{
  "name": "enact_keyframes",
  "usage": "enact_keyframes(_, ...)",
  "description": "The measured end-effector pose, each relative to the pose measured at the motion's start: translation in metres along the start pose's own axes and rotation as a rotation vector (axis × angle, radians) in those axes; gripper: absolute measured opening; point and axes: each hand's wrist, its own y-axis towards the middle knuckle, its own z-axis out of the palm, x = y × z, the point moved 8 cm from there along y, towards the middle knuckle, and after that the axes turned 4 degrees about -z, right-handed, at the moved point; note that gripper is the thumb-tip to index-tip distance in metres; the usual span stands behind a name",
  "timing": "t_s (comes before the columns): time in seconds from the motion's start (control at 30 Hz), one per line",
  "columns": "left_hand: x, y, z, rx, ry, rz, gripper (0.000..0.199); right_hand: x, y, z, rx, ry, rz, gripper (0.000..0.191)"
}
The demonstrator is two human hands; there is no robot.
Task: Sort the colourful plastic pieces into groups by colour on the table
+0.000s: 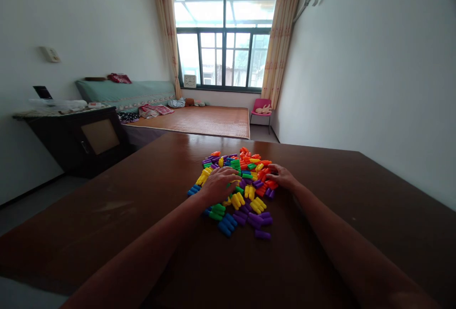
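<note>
A loose pile of small plastic pieces in orange, yellow, green, blue and purple lies on the brown table [142, 195]. Over the left part of the pile is my left hand [221, 184], palm down with its fingers spread. My right hand [281, 176] rests at the pile's right edge, fingers apart and touching the orange pieces [261, 175]. Nearest to me lie purple pieces [262, 234] and blue pieces [228, 225]. Whatever is under my left palm is hidden.
Beyond the table stands a bed [206, 119] with clothes on it. A dark cabinet [96, 138] is at the left, and a pink chair [261, 107] stands near the right wall. A white clock [190, 81] sits by the window.
</note>
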Motion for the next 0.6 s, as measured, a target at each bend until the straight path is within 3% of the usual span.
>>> enact_keyframes(0.1, 0.034, 0.018, -0.013, -0.058, -0.021, -0.076, 0.029, 0.0, 0.0, -0.001, -0.009, -0.042, 0.032, 0.044)
enact_keyframes(0.2, 0.092, 0.024, -0.028, -0.107, -0.039, -0.245, 0.031, -0.005, -0.001, -0.018, -0.072, -0.138, 0.044, 0.044)
enact_keyframes(0.33, 0.176, -0.001, -0.034, -0.17, -0.237, -0.541, 0.045, -0.033, -0.004, -0.067, -0.206, -0.354, 0.153, 0.042)
enact_keyframes(0.4, 0.205, -0.022, -0.032, -0.253, -0.399, -0.639, 0.055, -0.049, -0.003, -0.089, -0.239, -0.451, 0.202, 0.041)
enact_keyframes(0.5, 0.228, -0.047, -0.025, -0.373, -0.614, -0.729, 0.064, -0.062, -0.001, -0.103, -0.261, -0.516, 0.2, 0.045)
enact_keyframes(0.6, 0.234, -0.055, -0.019, -0.428, -0.772, -0.773, 0.067, -0.065, -0.001, -0.1, -0.266, -0.485, 0.18, 0.054)
